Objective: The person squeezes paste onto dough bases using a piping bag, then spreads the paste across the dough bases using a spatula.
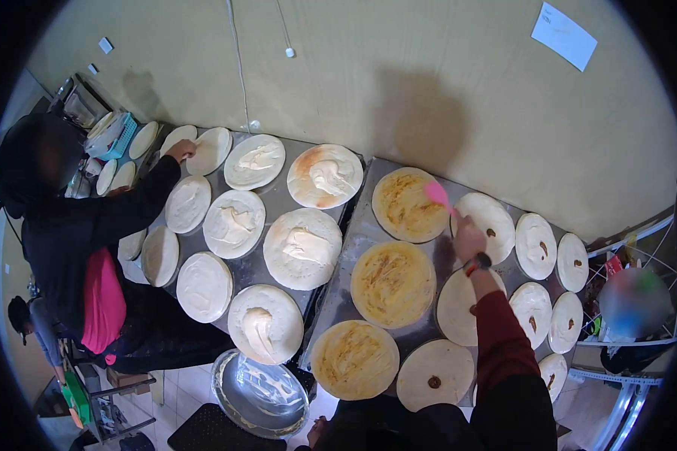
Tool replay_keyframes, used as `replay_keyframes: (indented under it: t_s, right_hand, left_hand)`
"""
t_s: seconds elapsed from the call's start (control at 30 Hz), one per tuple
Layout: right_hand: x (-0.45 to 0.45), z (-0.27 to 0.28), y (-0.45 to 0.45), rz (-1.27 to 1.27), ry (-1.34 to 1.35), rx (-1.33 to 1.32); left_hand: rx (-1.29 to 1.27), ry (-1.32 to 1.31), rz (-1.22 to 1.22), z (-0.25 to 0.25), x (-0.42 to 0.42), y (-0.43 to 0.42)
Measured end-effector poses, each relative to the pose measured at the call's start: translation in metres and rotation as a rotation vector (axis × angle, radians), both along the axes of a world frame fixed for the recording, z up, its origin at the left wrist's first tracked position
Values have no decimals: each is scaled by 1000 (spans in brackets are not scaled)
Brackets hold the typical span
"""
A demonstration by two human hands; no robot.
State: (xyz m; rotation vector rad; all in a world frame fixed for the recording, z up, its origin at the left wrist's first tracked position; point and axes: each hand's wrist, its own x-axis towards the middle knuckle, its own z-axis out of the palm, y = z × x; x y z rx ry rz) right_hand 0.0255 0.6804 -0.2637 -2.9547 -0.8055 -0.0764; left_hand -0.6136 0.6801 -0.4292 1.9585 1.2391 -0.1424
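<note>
My right hand [470, 242] is closed around the handle of a pink spatula [438, 195]. The blade rests over a round flatbread [406, 214] coated in yellow-brown spread, at the back of the right-hand metal table. Two more flatbreads [393, 284] with the same coating lie in front of it. Just right of my hand is a plain flatbread [483, 218] with a small brown dollop. My left hand [317, 432] hangs low at the bottom edge, beside a large metal bowl [259, 395] smeared with white cream; its fingers are too small and dark to make out.
More flatbreads [530, 307] with brown dollops fill the table's right side. A second metal table [274, 207] adjoins on the left, bearing several flatbreads with cream. A co-worker [120, 225] reaches over it. A wall [496, 98] rises behind; a wire rack [632, 301] stands right.
</note>
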Motion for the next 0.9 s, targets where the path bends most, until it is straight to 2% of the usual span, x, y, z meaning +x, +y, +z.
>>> replay_keyframes:
  t_s: [0.07, 0.13, 0.2, 0.27, 0.4, 0.47, 0.5, 0.57, 0.7, 0.77, 0.83, 0.9]
  right_hand:
    - [-25, 5, 14, 49, 67, 23]
    - [-37, -8, 25, 278, 113, 71]
    - [-15, -13, 23, 186, 96, 30]
    - [21, -28, 13, -98, 109, -13]
    - [5, -4, 32, -124, 66, 11]
    - [-11, 0, 55, 166, 82, 63]
    - [-5, -4, 61, 169, 90, 59]
    - [20, -10, 80, 125, 153, -125]
    - [57, -11, 43, 85, 148, -183]
    - [50, -16, 14, -9, 95, -119]
    - [17, 13, 0, -44, 169, -195]
    - [-7, 4, -23, -73, 155, -147]
  left_hand:
    - [-9, -22, 7, -5, 4, 0]
    - [-5, -28, 14, -7, -1, 4]
    - [3, -29, 24, -4, -7, 10]
    - [11, -38, 34, -1, -7, 16]
    - [6, -87, 41, -13, 1, 18]
    - [2, -96, 52, -17, 0, 13]
    - [2, -92, 58, -15, -2, 12]
    - [4, -82, 73, -16, -12, 4]
    - [17, -85, 82, -10, -20, 1]
    - [22, -114, 86, -17, -13, -4]
    - [28, -134, 91, -22, -5, -11]
    - [29, -137, 95, -25, -6, -25]
